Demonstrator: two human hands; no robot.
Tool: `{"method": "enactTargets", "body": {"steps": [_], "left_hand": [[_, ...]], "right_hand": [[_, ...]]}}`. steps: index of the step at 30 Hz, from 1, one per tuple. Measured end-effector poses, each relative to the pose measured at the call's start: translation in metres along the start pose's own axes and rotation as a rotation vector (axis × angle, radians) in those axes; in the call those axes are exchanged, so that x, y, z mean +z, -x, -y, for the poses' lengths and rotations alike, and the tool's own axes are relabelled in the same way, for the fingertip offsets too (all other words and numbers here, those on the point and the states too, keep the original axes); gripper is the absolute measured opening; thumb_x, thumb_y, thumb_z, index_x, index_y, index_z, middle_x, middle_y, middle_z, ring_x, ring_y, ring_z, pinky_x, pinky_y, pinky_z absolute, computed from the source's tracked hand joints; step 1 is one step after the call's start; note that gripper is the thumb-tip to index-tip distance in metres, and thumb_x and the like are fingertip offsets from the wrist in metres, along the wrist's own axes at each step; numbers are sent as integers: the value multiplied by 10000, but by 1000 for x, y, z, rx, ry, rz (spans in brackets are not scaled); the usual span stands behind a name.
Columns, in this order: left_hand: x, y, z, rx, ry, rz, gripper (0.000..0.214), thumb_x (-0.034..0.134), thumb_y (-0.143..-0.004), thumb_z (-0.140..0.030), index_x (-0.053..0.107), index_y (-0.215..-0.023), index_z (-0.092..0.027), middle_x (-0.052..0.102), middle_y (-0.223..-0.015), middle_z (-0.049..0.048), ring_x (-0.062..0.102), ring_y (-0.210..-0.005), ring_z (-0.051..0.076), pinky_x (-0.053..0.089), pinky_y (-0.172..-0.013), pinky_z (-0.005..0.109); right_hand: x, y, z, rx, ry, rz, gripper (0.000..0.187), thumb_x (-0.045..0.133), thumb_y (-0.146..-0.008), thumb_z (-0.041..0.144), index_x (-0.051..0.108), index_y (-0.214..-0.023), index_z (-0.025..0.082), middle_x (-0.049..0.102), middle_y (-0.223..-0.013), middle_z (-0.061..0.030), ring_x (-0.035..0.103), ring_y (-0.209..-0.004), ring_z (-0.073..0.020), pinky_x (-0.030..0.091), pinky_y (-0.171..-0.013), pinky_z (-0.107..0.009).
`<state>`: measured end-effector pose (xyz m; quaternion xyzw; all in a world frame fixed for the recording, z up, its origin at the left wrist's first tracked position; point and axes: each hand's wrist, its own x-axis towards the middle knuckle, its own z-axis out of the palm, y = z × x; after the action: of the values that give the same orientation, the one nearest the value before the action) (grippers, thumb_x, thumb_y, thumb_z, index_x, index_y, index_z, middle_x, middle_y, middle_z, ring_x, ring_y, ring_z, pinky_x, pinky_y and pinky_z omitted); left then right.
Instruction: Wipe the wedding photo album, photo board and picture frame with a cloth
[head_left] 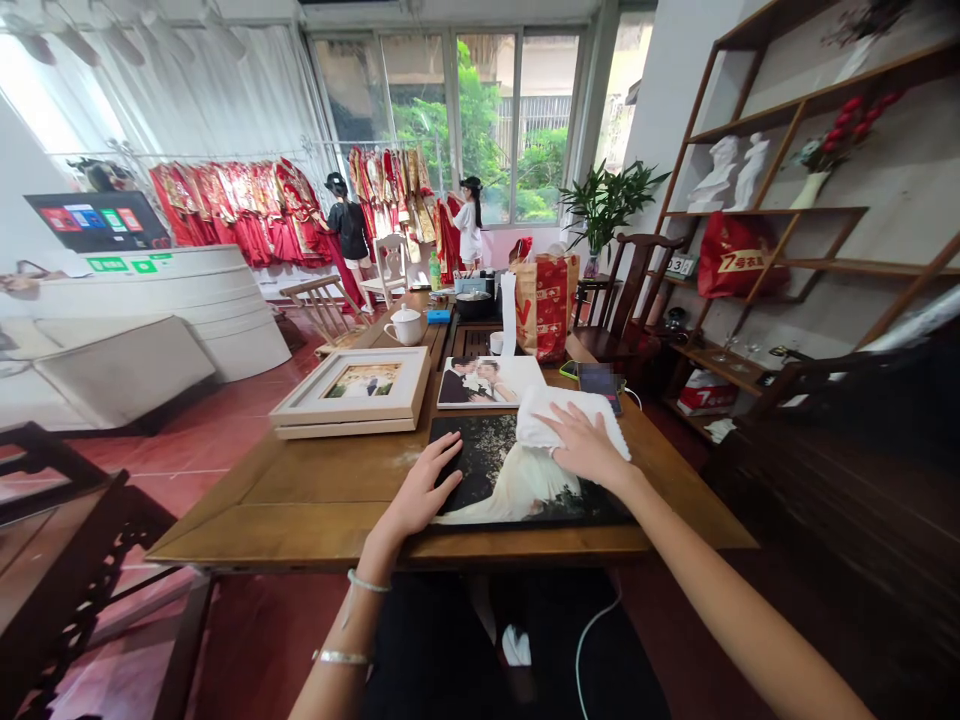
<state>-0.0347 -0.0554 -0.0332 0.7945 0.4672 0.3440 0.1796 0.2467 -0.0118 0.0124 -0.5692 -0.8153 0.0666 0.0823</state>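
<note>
Head view has the right hand (589, 445) laid over a white cloth (536, 412), fingers apart and flat rather than gripping, perhaps to spread the pressure evenly. Beneath the cloth lies a dark photo panel (480, 470), flat on the wooden table (300, 500) near the person's edge, probably to keep its whole face within easy reach. The left hand (421, 485) rests at the panel's left edge, fingers spread, likely steadying it against sliding. Off to the left, a pale frame (412, 395) lies face up with a small picture (364, 380) inside its mat. Beyond it, the white cup (406, 325) has its lid on, so from where I stand I can't tell what it holds. The paper bag (551, 315) stands upright, its contents hidden from me. Over on the shelves, a pale vase (810, 190) holds red berries (862, 120).
</note>
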Motion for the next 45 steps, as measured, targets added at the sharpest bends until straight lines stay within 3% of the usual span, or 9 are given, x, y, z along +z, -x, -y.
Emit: {"method": "enactTargets", "body": {"steps": [7, 12, 15, 20, 26, 30, 36, 40, 45], "left_hand": [[0, 0, -3, -13, 5, -3, 434, 478, -888, -311, 492, -1311, -216, 404, -1451, 88, 349, -1354, 229, 256, -1138, 444], [0, 0, -3, -19, -1, 5, 430, 465, -890, -302, 491, -1310, -216, 401, -1453, 90, 345, -1356, 228, 255, -1138, 451], [0, 1, -3, -21, 1, 9, 435, 454, -892, -296, 486, -1313, -192, 394, -1455, 106, 340, -1358, 231, 247, -1138, 457], [-1, 0, -2, -20, 11, 13, 435, 455, -892, -299, 485, -1313, -190, 390, -1457, 107, 333, -1361, 236, 245, -1137, 465], [-1, 1, -2, -15, 16, 7, 437, 460, -894, -299, 477, -1322, -211, 393, -1456, 95, 333, -1361, 225, 238, -1141, 456], [0, 2, 0, -14, 24, 0, 438, 464, -895, -303, 476, -1325, -219, 397, -1455, 88, 332, -1360, 226, 242, -1138, 461], [1, 2, 1, -21, 41, -7, 423, 432, -903, -288, 496, -1310, -193, 402, -1451, 97, 337, -1358, 227, 242, -1141, 450], [0, 3, 0, -30, 60, -8, 434, 458, -885, -273, 497, -1310, -198, 402, -1452, 93, 341, -1358, 222, 235, -1145, 442], [-5, -1, -1, -81, 109, 33, 452, 495, -861, -299, 509, -1302, -195, 389, -1464, 87, 321, -1370, 225, 202, -1154, 442]], "right_hand": [[4, 63, 59, -328, -50, 86, 864, 491, -615, 94, 317, -1418, 360, 182, -1540, -32, 42, -1406, -315, 14, -1057, -645], [-5, 109, 55, -342, -116, 163, 929, 456, -567, 63, 292, -1413, 412, 171, -1539, 26, 36, -1412, -262, 40, -1087, -598], [-8, 100, 35, -232, -88, 154, 908, 440, -584, 55, 305, -1409, 410, 193, -1533, 29, 77, -1411, -257, 78, -1085, -601], [-6, 42, 9, -9, -15, 83, 754, 442, -712, 113, 323, -1417, 349, 214, -1530, -20, 106, -1403, -301, 106, -1043, -668], [0, -10, 37, 62, 25, 32, 627, 470, -800, 200, 363, -1409, 302, 222, -1527, -62, 109, -1383, -386, 89, -991, -735], [7, 10, 64, -130, 3, 47, 732, 489, -718, 131, 349, -1415, 306, 209, -1533, -56, 69, -1394, -363, 43, -1020, -701], [9, 86, 65, -344, -84, 78, 902, 446, -551, 75, 350, -1401, 362, 211, -1531, 24, 51, -1412, -269, 28, -1086, -603], [8, 97, 37, -227, -62, 30, 870, 405, -573, 59, 374, -1388, 360, 287, -1497, 68, 137, -1405, -225, 81, -1107, -567], [6, 60, 11, 41, 39, -58, 629, 423, -740, 118, 447, -1360, 223, 341, -1477, -35, 223, -1375, -299, 160, -1071, -619]]}}
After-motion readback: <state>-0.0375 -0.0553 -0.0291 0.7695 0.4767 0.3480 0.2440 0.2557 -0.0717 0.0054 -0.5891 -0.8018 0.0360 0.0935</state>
